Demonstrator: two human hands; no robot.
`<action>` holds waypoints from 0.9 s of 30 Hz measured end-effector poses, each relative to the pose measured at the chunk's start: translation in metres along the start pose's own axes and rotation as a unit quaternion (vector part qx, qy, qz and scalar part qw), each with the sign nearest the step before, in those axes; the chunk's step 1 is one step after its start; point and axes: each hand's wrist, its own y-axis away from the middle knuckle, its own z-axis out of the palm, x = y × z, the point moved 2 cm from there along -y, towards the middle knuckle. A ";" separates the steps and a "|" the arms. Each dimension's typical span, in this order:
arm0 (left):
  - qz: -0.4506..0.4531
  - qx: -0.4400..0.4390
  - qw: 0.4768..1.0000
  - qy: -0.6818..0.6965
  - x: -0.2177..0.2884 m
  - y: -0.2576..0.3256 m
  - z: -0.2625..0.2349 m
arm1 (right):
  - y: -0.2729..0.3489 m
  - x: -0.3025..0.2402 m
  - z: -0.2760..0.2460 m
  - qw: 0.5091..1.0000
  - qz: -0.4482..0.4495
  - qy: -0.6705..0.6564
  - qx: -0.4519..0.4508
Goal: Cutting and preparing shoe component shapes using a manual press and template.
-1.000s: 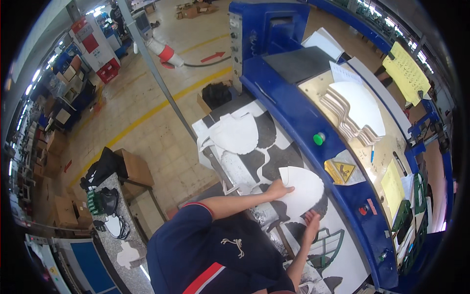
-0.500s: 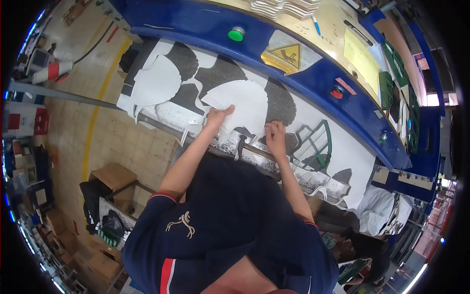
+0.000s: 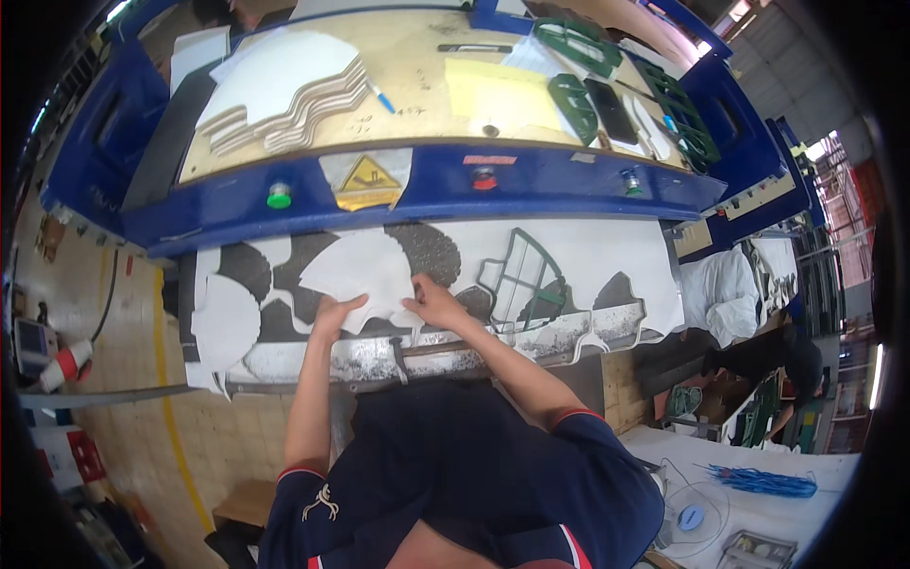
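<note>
A white fan-shaped cut piece (image 3: pixel 365 266) with a scalloped edge lies over a white sheet (image 3: pixel 616 242) that has several cut-out openings. My left hand (image 3: pixel 336 315) grips its lower left edge, thumb on top and the other fingers mostly hidden. At its right edge my right hand (image 3: pixel 436 302) is closed with curled fingers, pinching the edge. A second white cut piece (image 3: pixel 226 324) rests at the left end of the sheet. Right of my right hand, a green cutting die (image 3: pixel 531 284) lies on the sheet. Dark bed surface (image 3: pixel 431 256) shows through the openings.
A blue machine beam (image 3: pixel 417 180) with a green button (image 3: pixel 279 195) and a red button (image 3: pixel 484 178) spans behind the sheet. On the table above are stacked white pieces (image 3: pixel 284 85), a blue pen (image 3: pixel 381 99) and more green dies (image 3: pixel 578 47). Another person (image 3: pixel 791 360) bends at the right.
The view has swung round, so the machine now lies level across it. My right hand has come in against the cut piece's right edge; my left hand keeps its grip.
</note>
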 end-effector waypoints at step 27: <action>-0.022 0.209 0.906 0.368 -0.046 0.003 0.062 | 0.068 0.014 -0.590 0.712 0.200 0.597 0.312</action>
